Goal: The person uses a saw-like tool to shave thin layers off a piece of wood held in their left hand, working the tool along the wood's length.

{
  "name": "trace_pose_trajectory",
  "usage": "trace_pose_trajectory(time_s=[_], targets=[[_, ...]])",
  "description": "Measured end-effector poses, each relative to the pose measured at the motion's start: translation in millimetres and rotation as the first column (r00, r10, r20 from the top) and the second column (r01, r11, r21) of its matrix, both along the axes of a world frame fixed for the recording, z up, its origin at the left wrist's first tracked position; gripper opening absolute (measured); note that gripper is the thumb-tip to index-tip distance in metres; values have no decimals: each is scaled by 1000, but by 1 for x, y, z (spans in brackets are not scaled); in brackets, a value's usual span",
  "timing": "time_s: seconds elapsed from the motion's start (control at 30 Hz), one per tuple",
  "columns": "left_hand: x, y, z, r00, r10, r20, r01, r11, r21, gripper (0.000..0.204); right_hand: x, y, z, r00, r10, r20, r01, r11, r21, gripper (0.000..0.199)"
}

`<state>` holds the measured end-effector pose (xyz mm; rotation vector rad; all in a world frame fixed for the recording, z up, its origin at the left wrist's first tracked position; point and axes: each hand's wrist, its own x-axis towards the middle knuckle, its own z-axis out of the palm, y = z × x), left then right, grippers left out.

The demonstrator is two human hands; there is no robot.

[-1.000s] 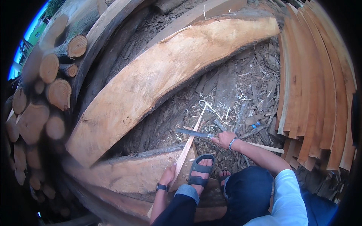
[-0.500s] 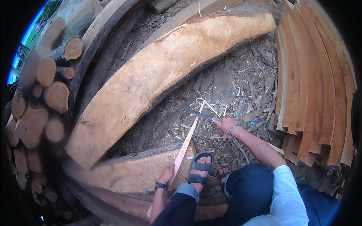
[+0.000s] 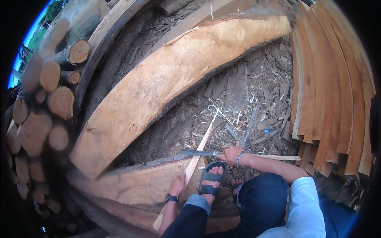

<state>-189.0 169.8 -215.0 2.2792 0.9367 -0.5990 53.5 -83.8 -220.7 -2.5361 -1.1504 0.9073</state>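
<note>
My left hand (image 3: 177, 185) is closed round a long pale wooden strip (image 3: 193, 164), which slants from below the wrist up to a thin, frayed tip at the shavings. In my right hand (image 3: 232, 154) is a long-bladed knife (image 3: 196, 152), its grip mostly hidden by the fingers. The dark blade lies across the strip, a little above my left hand and close to my sandalled foot (image 3: 211, 178). Under the strip's lower part is a sawn wooden slab (image 3: 131, 184) with bark along its far edge.
A big curved slab (image 3: 170, 79) spans the middle. Cut logs (image 3: 61, 101) are piled at the left, long planks (image 3: 329, 87) stacked at the right. Shavings and bark litter the ground (image 3: 238, 99). Another pale stick (image 3: 279, 157) lies beyond my right wrist.
My right hand has drawn the knife down along the strip, from near its far tip toward my foot and left hand. My left hand keeps its hold, almost still.
</note>
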Motion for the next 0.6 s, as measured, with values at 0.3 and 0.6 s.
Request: trace_pose_trajectory(time_s=[0.3,0.6], targets=[[11,-30,33,995,77,-65,-66,984,164,68,-12,1,-11,1000,1,10,-1,1000,7,70],[12,-32,40,995,77,-67,-63,980,190,66,-13,0,-23,997,-59,43,57,997,47,67]])
